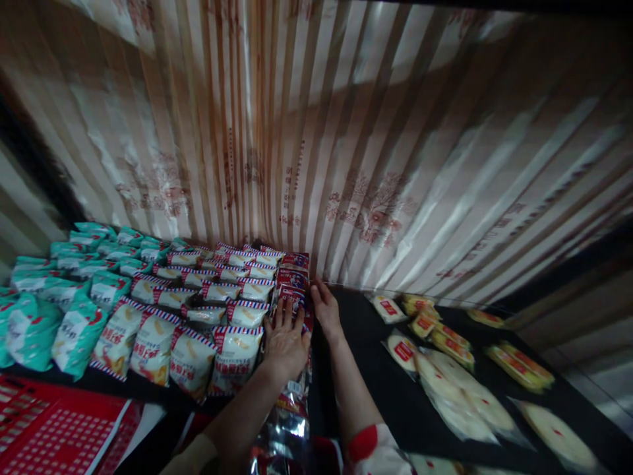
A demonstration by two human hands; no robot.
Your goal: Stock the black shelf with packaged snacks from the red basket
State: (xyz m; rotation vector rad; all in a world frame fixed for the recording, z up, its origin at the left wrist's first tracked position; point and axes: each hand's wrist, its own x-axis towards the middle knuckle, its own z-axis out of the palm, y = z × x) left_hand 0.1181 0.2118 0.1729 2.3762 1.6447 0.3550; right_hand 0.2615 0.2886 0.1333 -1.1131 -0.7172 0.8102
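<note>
My left hand (287, 344) lies flat, fingers spread, on a row of dark red and purple snack packets (295, 278). Along the right side of that row, my right hand (326, 309) is held upright with its fingers stretched out, beside the packets; whether it touches them I cannot tell. Immediately left of the row stand white chip bags (238, 356) with red and blue striped edges, in several rows. A shiny silver and dark packet (287, 425) lies below my left wrist, partly hidden by the forearm.
Teal bags (79, 333) fill the far left. A red plastic basket (59, 422) is at the lower left. Flat white packages (455, 389) and yellow packages (519, 366) lie on the black shelf (366, 369) at right. A printed, pleated plastic sheet (316, 132) hangs behind.
</note>
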